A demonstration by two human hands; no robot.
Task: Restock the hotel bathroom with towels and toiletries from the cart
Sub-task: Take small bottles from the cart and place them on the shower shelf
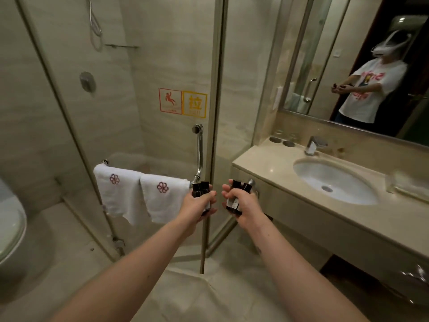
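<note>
My left hand (197, 205) is closed around two small dark toiletry bottles (200, 188) with black caps. In my right hand (243, 204) sit two more dark bottles (236, 194) with pale labels. Both hands are held out at waist height in front of the glass shower door (162, 140), just left of the vanity counter (274, 173). Two white towels (144, 194) with purple flower emblems hang on the rail on the shower door, close to my left hand.
The counter holds an oval sink (334, 182), a chrome tap (313, 145), two upturned glasses (282, 141) and a clear tray (408, 185) at the right. A mirror (359, 66) hangs above. The toilet (10, 224) is at the left edge. The door handle (198, 152) is near my hands.
</note>
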